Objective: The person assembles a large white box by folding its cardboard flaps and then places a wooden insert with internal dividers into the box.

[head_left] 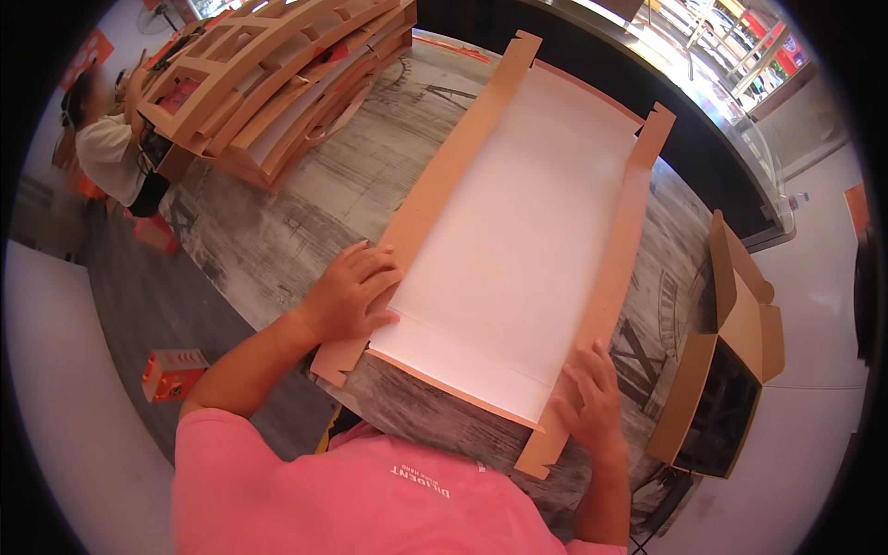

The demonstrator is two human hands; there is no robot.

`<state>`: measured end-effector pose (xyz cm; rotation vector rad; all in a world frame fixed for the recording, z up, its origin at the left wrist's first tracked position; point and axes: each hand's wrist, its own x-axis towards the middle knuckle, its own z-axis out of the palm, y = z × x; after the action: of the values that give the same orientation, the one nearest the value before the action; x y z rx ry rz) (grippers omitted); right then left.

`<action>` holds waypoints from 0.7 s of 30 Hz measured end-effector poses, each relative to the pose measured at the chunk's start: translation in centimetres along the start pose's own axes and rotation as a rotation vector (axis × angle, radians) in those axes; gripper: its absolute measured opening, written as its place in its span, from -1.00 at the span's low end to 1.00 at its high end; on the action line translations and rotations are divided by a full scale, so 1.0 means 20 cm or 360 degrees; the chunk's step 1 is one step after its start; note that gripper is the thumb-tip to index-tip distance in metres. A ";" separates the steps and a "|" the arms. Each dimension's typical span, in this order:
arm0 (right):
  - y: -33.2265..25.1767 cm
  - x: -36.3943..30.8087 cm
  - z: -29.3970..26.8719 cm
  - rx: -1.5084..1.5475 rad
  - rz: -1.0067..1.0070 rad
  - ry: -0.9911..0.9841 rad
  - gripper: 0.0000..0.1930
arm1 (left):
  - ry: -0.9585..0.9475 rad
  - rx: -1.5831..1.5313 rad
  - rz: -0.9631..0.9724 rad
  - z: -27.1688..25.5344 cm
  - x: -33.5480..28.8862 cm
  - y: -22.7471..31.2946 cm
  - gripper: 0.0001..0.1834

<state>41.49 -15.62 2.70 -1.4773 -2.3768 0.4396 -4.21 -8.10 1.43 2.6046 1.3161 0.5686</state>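
Note:
A long cardboard sheet (518, 231) with a white inner face and brown side flaps lies lengthwise before me on the table. Notched tabs end its flaps. My left hand (356, 291) grips the left flap (444, 185) near its close end, fingers bent over the cardboard and thumb reaching the white face. On the opposite side, my right hand (592, 398) is closed at the close end of the right flap (615, 268), its fingers against the cardboard. Parts of the fingertips are hard to make out.
A stack of folded cardboard frames (287, 83) stands at the table's far left, with a person (106, 153) beside it. At the right sits an open cardboard box (731, 351) with a dark inside. An orange-and-white box (174, 375) is on the floor at left.

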 end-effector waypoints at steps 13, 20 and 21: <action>-0.21 -0.03 -0.04 -0.0222 0.0065 -0.0252 -0.08 | -0.0454 -0.0078 0.0022 -0.14 -0.08 0.02 0.02; -0.12 -0.02 -0.07 -0.0089 -0.0033 -0.0346 -0.34 | -0.1016 0.0077 0.0195 -0.26 0.01 -0.06 -0.24; -0.12 -0.02 -0.09 -0.0073 -0.0051 -0.0367 -0.36 | -0.1040 0.0034 0.0223 -0.28 0.01 -0.08 -0.24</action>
<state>40.49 -16.76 5.17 -1.4764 -2.6000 0.5794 -7.54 -7.02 6.17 2.5647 0.9280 -0.2761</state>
